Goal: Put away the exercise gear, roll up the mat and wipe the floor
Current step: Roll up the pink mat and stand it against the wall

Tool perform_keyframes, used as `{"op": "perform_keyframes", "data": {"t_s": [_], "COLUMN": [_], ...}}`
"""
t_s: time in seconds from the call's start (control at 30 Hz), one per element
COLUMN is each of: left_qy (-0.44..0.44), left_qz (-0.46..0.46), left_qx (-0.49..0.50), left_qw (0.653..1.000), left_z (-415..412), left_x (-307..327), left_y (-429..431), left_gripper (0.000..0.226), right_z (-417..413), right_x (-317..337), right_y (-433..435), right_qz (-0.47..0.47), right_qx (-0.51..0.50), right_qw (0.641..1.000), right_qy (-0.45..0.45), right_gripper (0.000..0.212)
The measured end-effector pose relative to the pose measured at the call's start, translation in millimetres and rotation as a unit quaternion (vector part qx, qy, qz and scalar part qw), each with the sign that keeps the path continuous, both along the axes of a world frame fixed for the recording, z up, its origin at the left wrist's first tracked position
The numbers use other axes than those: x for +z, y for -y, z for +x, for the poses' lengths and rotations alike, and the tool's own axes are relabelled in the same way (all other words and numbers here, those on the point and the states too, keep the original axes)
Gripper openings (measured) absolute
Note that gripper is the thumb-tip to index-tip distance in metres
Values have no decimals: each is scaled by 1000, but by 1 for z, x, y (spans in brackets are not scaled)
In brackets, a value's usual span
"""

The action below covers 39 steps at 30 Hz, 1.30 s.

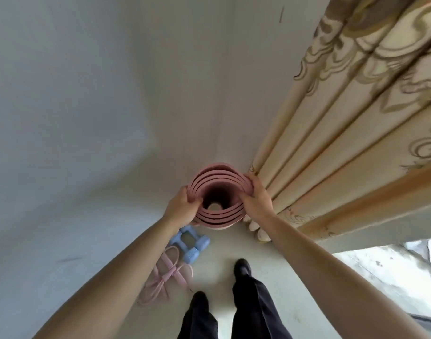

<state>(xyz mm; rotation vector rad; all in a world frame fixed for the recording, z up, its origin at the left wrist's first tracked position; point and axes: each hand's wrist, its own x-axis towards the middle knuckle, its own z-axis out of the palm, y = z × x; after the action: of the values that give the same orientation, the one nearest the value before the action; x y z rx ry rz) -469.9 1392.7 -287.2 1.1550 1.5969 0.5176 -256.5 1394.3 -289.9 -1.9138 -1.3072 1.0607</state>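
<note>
The pink exercise mat (218, 178) is rolled into a tube and stands on end in the corner, its open top facing me. My left hand (182, 207) grips the left rim of the roll. My right hand (256, 196) grips the right rim. Two light blue dumbbells (192, 243) lie on the floor beside the wall, just below my left hand. A pink skipping rope (165, 277), tied in loops, lies on the floor next to the dumbbells.
A white wall (99, 106) fills the left and centre. A beige patterned curtain (344, 130) hangs at the right, touching the mat. My legs in dark trousers and shoes (243, 302) stand on the pale floor (219, 272). Bright floor lies at the lower right.
</note>
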Motion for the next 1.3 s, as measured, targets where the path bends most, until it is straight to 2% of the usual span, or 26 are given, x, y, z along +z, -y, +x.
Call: {"op": "perform_keyframes", "data": {"t_s": [0.03,0.1,0.2,0.3,0.4,0.6,0.67,0.77,0.83,0.93,1.0,1.07,1.13,1.17,1.3], "left_qy": [-16,-47,-84,-117,-160,-232,-235,-209,-199,-190,-179,-182,-195,-206,-298], "left_qz": [21,44,15,-29,-22,-7,-8,-27,-34,-34,-25,-4,11,17,73], "left_qx": [2,5,44,54,19,-15,-4,19,9,-5,-11,-19,-31,-27,-29], "left_qw": [1000,998,995,991,987,973,972,977,979,981,983,983,980,978,951], "left_z": [4,13,26,37,47,58,60,64,67,63,58,57,55,54,43], "left_x": [-10,-33,-78,-132,-178,-240,-261,-291,-303,-313,-309,-296,-280,-271,-229], "left_y": [-11,-35,-64,-89,-118,-182,-200,-210,-207,-204,-205,-204,-197,-193,-166], "left_gripper": [21,29,44,39,28,31,39,63,72,70,61,50,47,48,57], "right_z": [2,6,14,25,34,43,44,50,46,41,45,45,46,47,52], "right_x": [-14,-44,-98,-155,-200,-273,-306,-356,-354,-350,-356,-341,-315,-303,-261], "right_y": [-13,-38,-70,-98,-126,-177,-193,-212,-215,-219,-222,-223,-221,-219,-206], "right_qz": [-7,-22,-49,-74,-71,-68,-94,-152,-149,-130,-144,-145,-98,-70,34], "right_qx": [6,27,54,88,91,79,97,121,153,177,165,154,156,160,177], "right_qw": [1000,999,997,993,992,992,987,975,973,974,972,974,982,984,979], "right_qy": [-3,-10,-22,-31,-45,-74,-93,-104,-87,-59,-81,-76,-47,-27,91], "right_gripper": [49,48,51,53,52,53,60,79,78,74,77,66,42,37,44]}}
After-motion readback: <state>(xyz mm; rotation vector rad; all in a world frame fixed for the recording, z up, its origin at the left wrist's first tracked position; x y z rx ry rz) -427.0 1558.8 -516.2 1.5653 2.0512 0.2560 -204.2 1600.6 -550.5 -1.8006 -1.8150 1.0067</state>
